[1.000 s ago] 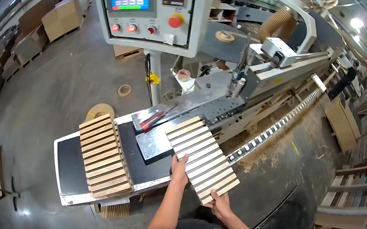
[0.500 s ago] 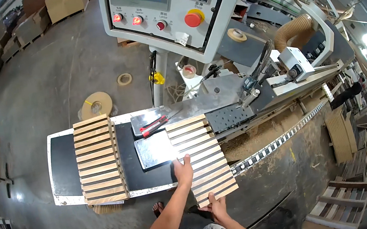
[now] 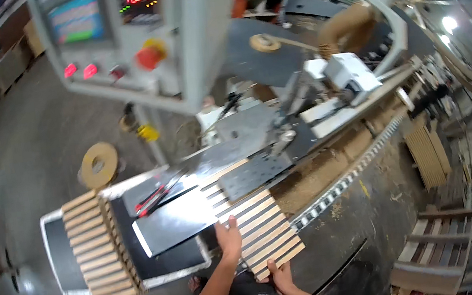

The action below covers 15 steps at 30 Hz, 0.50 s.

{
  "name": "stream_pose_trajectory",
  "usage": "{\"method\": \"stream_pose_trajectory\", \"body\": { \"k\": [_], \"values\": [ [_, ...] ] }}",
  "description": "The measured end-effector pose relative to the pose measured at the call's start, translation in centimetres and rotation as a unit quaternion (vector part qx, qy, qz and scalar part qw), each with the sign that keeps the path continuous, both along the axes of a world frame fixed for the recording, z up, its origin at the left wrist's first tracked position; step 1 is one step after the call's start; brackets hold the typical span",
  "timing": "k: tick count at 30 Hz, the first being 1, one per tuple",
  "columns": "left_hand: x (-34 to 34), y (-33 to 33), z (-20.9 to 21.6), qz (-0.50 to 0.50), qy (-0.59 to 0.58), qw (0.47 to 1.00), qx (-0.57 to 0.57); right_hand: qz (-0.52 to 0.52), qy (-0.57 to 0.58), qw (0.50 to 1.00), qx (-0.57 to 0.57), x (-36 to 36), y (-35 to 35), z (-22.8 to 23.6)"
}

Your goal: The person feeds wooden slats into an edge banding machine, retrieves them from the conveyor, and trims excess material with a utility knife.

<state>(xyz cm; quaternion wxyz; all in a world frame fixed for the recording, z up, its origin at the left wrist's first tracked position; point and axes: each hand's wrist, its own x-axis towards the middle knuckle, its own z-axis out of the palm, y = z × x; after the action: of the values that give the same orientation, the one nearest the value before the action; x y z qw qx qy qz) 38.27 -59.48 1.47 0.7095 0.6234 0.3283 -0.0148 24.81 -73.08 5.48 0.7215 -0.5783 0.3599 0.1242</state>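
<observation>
Both of my hands are on a slatted wood panel (image 3: 262, 223), pale strips with dark grooves between them. My left hand (image 3: 229, 238) is closed at its left edge, thumb uppermost. At the near edge my right hand (image 3: 281, 276) grips it, thumb on top and the other fingers mostly hidden beneath. The panel's far part passes under a dark perforated plate (image 3: 258, 174) of the machine. Left of the panel is a shiny metal plate (image 3: 174, 221), with a red utility knife (image 3: 151, 201) lying just beyond it.
A stack of similar slatted panels (image 3: 95, 248) stands on the white-edged table (image 3: 53, 254) at left. A control box (image 3: 112, 56) with lit buttons overhangs the far side. A roll of tan edging (image 3: 99, 165) lies beyond the table. A roller track (image 3: 340, 193) runs right.
The panel has slid right, its far part now under the perforated plate. Both hands have stayed on it. My view has turned, shifting the control box and stack leftward.
</observation>
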Motion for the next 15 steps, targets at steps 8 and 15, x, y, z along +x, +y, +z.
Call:
{"method": "stream_pose_trajectory", "body": {
  "k": [8, 15],
  "values": [
    [4.2, -7.2, -1.1, 0.024, 0.012, 0.997, -0.071, 0.063, -0.057, 0.972, -0.219, 2.0, -8.3, -6.7],
    [6.9, -13.0, 0.3, 0.008, 0.078, 0.995, -0.058, 0.039, -0.073, 0.996, -0.029, 5.0, -14.7, -5.9]
  ]
}}
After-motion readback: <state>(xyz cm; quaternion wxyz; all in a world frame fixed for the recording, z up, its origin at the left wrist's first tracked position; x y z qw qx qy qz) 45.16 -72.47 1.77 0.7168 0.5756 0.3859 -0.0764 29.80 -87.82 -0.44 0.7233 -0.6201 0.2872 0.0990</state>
